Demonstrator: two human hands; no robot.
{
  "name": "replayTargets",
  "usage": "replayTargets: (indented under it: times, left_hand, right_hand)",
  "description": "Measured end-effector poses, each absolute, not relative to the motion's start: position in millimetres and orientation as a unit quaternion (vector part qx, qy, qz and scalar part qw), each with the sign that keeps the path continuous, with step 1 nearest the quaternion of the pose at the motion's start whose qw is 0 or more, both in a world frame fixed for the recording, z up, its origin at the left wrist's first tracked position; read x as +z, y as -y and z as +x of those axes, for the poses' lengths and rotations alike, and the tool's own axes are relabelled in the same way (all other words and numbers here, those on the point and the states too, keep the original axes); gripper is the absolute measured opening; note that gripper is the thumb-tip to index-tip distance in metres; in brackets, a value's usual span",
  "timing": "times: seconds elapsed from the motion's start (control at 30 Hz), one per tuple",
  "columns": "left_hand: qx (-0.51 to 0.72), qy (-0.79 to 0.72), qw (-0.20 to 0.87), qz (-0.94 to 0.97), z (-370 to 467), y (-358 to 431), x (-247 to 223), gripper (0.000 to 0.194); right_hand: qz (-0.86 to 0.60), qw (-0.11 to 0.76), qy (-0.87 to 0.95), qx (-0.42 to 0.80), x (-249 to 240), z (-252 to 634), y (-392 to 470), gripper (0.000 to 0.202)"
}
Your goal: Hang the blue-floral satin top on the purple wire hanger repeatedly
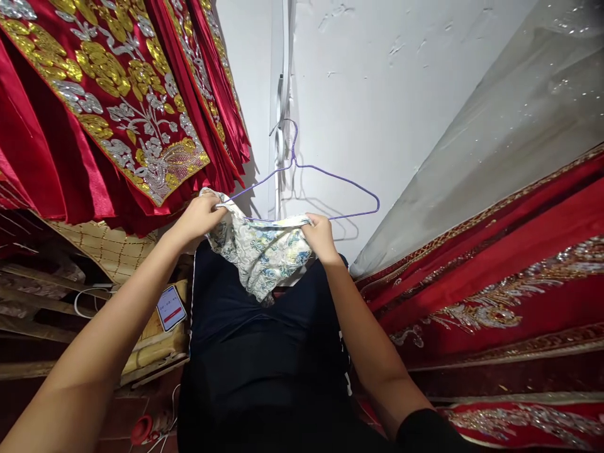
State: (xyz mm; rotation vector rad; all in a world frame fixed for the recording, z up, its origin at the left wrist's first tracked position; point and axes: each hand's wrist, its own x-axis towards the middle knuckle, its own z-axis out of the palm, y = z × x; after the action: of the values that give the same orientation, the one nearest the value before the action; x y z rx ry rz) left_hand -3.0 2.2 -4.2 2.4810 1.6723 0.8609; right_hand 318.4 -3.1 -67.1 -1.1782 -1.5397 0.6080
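A white garment with blue and yellow flowers (271,255) hangs bunched between my two hands, above my dark-clothed lap. My left hand (202,214) grips its left end, thumb on top. At the other end of its upper edge, my right hand (321,236) pinches the cloth. A purple wire hanger (340,178) stands against the wall behind the garment. Its left corner passes by my left hand and into the cloth there, while its right corner is bare. The hanger's hook is at a white vertical strip (278,82). What the garment is exactly, I cannot tell.
Red cloths with gold and silver sequins (141,100) hang at the upper left. Sheer white fabric (500,119) and red beaded cloth (509,296) fill the right side. A phone showing a timer (170,308) lies on a wooden seat beside my left leg. A white wall (358,82) faces me.
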Motion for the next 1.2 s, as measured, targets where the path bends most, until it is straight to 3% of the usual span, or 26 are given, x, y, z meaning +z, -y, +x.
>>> replayTargets:
  times: [0.17,0.37,0.43,0.5,0.6,0.7,0.77,0.83,0.97,1.0,1.1,1.2]
  left_hand:
    - [0.179,-0.573,0.141,0.788,-23,-15,-11,0.028]
    - [0.314,-0.416,0.054,0.852,11,4,12,0.015]
    - [0.347,-0.389,0.062,0.851,27,-1,19,0.024]
    - [0.369,-0.365,0.08,0.851,37,-11,20,0.046]
    - [0.364,-0.359,0.073,0.856,37,-27,14,0.057]
    - [0.342,-0.373,0.014,0.862,28,-34,9,0.043]
    - [0.331,-0.377,-0.02,0.865,24,-30,11,0.037]
    - [0.322,-0.374,-0.04,0.869,24,-23,16,0.034]
    - [0.371,-0.38,-0.082,0.843,20,-15,26,0.025]
    - [0.399,-0.394,-0.089,0.823,17,-16,27,0.022]
    - [0.469,-0.452,-0.055,0.757,13,-21,25,0.024]
    - [0.48,-0.463,0.0,0.745,26,-25,23,0.029]
  right_hand:
    - [-0.498,0.53,0.644,0.237,-71,318,8,0.022]
    - [-0.47,0.504,0.656,0.309,-73,302,12,0.009]
    - [-0.461,0.496,0.66,0.325,-72,297,17,0.01]
    - [-0.452,0.484,0.676,0.323,-69,295,22,0.013]
    - [-0.43,0.499,0.69,0.299,-62,305,33,0.032]
    - [-0.446,0.589,0.629,0.242,-55,331,42,0.069]
    - [-0.48,0.632,0.579,0.188,-49,356,45,0.081]
    - [-0.519,0.612,0.57,0.174,-39,382,44,0.078]
    - [-0.532,0.512,0.629,0.242,-3,418,43,0.034]
    - [-0.519,0.49,0.647,0.268,7,421,43,0.031]
    - [-0.47,0.418,0.681,0.374,24,415,39,0.041]
    - [-0.448,0.478,0.66,0.367,8,386,23,0.056]
